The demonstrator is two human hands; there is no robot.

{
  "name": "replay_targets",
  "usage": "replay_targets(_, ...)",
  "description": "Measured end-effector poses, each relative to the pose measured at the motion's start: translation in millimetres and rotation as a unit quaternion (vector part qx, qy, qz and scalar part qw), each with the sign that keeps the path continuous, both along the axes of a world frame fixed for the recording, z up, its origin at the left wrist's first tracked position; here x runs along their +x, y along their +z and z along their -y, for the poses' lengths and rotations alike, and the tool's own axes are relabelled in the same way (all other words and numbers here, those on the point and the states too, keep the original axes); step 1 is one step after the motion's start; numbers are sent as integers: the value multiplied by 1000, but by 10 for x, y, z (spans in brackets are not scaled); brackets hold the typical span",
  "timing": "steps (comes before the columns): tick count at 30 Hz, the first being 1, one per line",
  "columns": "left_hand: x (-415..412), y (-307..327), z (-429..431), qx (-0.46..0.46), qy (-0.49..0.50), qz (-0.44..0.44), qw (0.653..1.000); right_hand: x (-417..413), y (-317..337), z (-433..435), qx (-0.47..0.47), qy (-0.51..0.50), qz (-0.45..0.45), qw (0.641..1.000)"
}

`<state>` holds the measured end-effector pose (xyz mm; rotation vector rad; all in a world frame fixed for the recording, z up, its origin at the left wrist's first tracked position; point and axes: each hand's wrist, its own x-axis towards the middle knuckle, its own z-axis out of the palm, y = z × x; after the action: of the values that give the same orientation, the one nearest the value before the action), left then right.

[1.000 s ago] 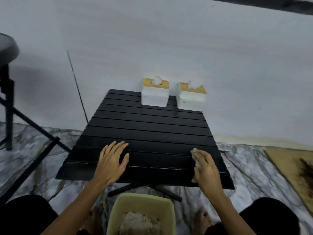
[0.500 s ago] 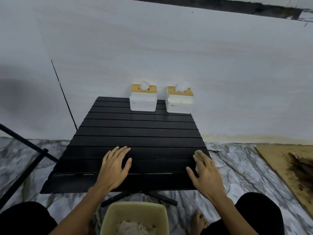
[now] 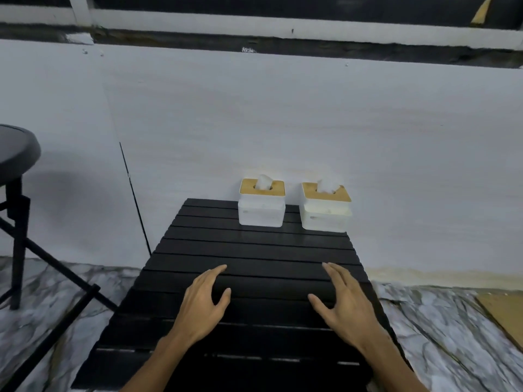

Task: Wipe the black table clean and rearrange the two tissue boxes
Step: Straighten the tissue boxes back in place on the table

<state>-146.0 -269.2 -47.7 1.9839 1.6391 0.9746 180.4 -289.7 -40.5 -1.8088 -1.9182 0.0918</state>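
A black slatted table (image 3: 254, 250) stands against a pale wall. Two white tissue boxes with wooden lids sit side by side at its far edge: the left tissue box (image 3: 261, 212) and the right tissue box (image 3: 325, 215), each with a tissue poking out. My left hand (image 3: 205, 302) and my right hand (image 3: 346, 305) are over the middle of the table, fingers straight and pointing toward the boxes, both holding nothing. No cloth is in view.
A dark round stool (image 3: 17, 154) on black legs stands at the left. The floor (image 3: 441, 315) is marbled grey and white, with a brown mat (image 3: 503, 309) at the right. A dark ledge runs along the top of the wall.
My right hand has let go of the wad it held on the table's near right edge. Both hands have moved forward toward the boxes. The view has tilted up, and the yellow bin is out of frame.
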Motion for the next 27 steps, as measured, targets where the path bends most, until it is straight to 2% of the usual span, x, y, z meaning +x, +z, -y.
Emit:
replay_targets(7, 13, 221, -819, -3, -11, -16, 1000, -444, 199, -1116, -67, 40, -20, 997)
replay_targets(16, 156, 373, -2088, -11, -31, -1, 999, -667, 394, -2391, -73, 42, -95, 992)
replay_targets(27, 446, 285, -3017, -29, -90, 39, 995, -723, 253, -3077, -100, 49, -111, 988)
